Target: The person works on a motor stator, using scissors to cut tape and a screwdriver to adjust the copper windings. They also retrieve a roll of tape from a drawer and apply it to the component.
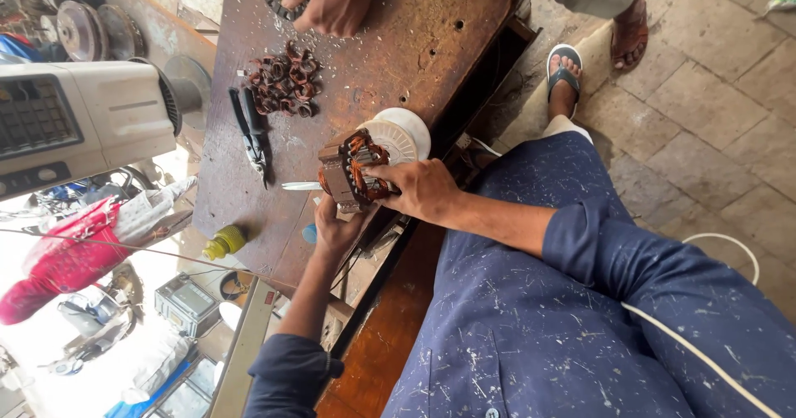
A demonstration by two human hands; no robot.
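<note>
Head view: left hand (pixel 336 229) cupping the motor core (pixel 355 169) from below, right hand (pixel 421 189) gripping its copper windings, at the near edge of the workbench (pixel 398 45). Pulled coils (pixel 283 82) heaped farther off, beside pliers (pixel 253 132); much wire seemingly left inside.

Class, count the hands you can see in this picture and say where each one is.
3: the left hand under the motor stator, the right hand gripping its side, another person's hand at the bench's far end. Others may be hidden.
</note>
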